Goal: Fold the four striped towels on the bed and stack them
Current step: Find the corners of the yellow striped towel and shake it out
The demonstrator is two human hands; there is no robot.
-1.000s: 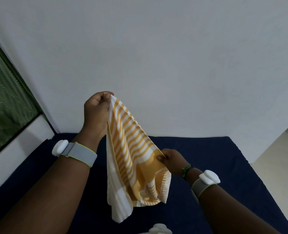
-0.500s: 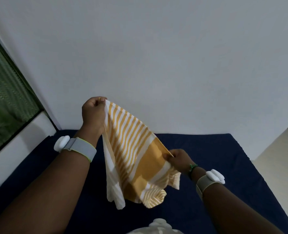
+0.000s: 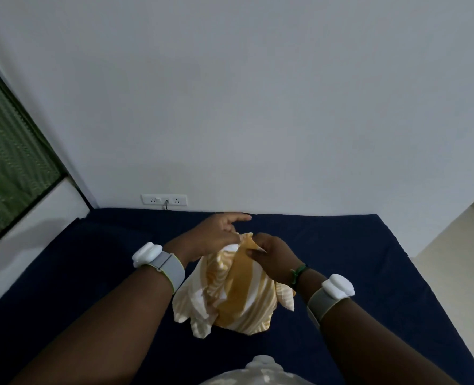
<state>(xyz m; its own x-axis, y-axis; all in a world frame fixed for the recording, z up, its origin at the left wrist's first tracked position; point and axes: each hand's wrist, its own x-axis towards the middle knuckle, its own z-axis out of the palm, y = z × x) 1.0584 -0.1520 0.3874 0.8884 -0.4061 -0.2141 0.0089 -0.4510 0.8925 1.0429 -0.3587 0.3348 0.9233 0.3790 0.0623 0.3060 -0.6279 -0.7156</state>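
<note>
A yellow-and-white striped towel (image 3: 236,298) hangs bunched over the dark blue bed (image 3: 355,262), its lower folds close to or touching the sheet. My left hand (image 3: 216,234) and my right hand (image 3: 272,257) meet at the towel's top edge, both pinching the cloth. The left forefinger sticks out to the right. Both wrists wear grey bands with white pods. No other striped towel shows in this view.
A white wall rises behind the bed, with a socket strip (image 3: 164,200) and a plugged cable just above the mattress. A green-curtained window (image 3: 5,168) and white ledge run along the left. Pale floor (image 3: 458,229) lies right of the bed. A white object (image 3: 263,368) sits at the bottom edge.
Both hands came down and together: the left dropped from head height, the right rose toward it. The towel, held spread between them before, now hangs bunched low over the bed.
</note>
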